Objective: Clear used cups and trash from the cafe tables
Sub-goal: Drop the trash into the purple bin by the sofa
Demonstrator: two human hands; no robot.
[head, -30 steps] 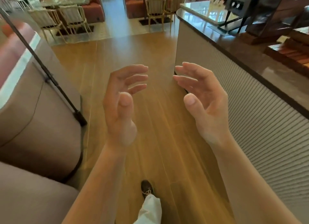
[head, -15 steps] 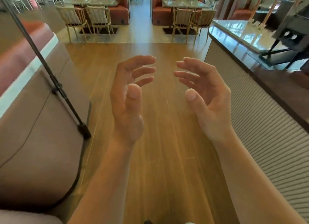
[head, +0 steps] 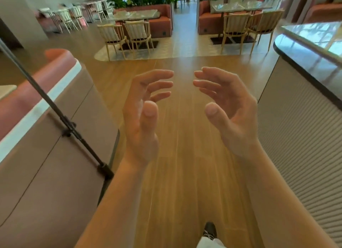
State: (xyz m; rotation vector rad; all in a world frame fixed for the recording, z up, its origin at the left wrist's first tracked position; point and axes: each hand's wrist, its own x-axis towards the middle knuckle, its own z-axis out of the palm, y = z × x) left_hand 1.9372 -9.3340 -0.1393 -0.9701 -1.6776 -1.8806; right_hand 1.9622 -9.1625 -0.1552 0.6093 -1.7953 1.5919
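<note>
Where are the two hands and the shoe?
left hand (head: pixel 139 125): head view, on the palm.
right hand (head: pixel 236 122): head view, on the palm.
shoe (head: pixel 210 227): head view, on its dark toe, at the bottom edge.

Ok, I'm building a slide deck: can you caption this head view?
Left hand and right hand raised open and empty over a wooden floor, cafe tables ahead.

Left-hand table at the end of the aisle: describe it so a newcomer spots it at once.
Follow the wooden floor ahead to the pale tiles. Left of the walkway beyond, a glossy pale table stands against a terracotta booth sofa, with two chairs in front. Unlike the white chairs farther left, these are tan wood.
</note>
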